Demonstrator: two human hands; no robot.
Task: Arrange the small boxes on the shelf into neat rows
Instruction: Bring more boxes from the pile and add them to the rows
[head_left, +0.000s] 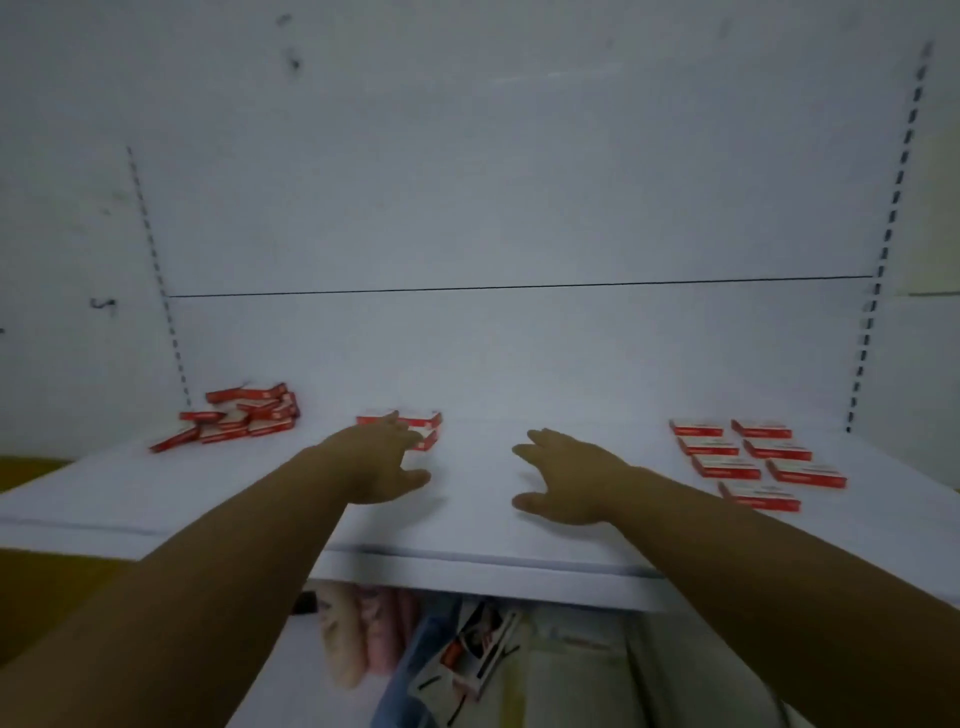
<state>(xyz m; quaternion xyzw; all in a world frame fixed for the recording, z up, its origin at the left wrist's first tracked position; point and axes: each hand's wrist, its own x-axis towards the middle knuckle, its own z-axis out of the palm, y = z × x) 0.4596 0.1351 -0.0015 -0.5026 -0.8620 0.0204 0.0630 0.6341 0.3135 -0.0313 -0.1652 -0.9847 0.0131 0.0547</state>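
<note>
- a white shelf (467, 519) seen from above, both bare arms reaching over it.
- left hand (382, 457): fingers straight, spread over a small stack of boxes (430, 427) at mid-shelf; contact unclear.
- right hand (563, 475): open, fingers relaxed, holding nothing, just beside it.
- a loose heap of red boxes (239, 415) at far left.
- two rows of boxes (753, 460) lie flat at right.

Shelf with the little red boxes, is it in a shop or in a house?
Most likely a shop, or its stockroom. The white shelf sits between slotted uprights, like shop racking, and holds a jumbled pile of identical red boxes at the left and neat rows of them at the right.
</note>
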